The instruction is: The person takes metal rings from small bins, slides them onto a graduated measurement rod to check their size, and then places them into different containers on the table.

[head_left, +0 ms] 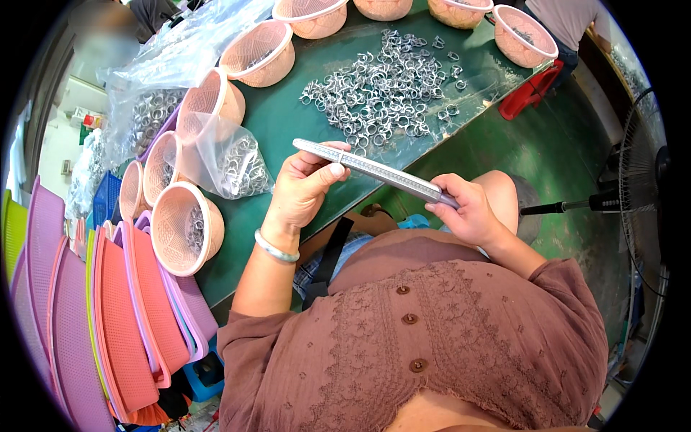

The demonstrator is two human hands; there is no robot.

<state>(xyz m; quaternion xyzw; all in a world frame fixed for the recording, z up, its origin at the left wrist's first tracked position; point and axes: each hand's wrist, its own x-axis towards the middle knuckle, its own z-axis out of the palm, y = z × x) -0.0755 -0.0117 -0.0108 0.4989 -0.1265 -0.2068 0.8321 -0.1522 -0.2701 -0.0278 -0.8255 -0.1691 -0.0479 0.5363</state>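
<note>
A long, tapered silver-grey ring mandrel (392, 175) with marks along its face lies aslant in front of me. My right hand (464, 209) is closed round its thick handle end. My left hand (309, 180), with a pale bangle (276, 247) at the wrist, pinches near the narrow end. A thin metal ring (341, 156) seems to sit round the mandrel by the left thumb, partly hidden by the fingers. Beyond the mandrel, a loose heap of silver rings (381, 93) spreads over the green table (288, 108).
Pink baskets (188, 229), some holding rings, curve along the table's left and far sides. A clear bag of rings (243, 164) lies left of my left hand. Stacked colored baskets (122, 309) stand lower left. A fan (640, 165) and red stool (529, 92) are right.
</note>
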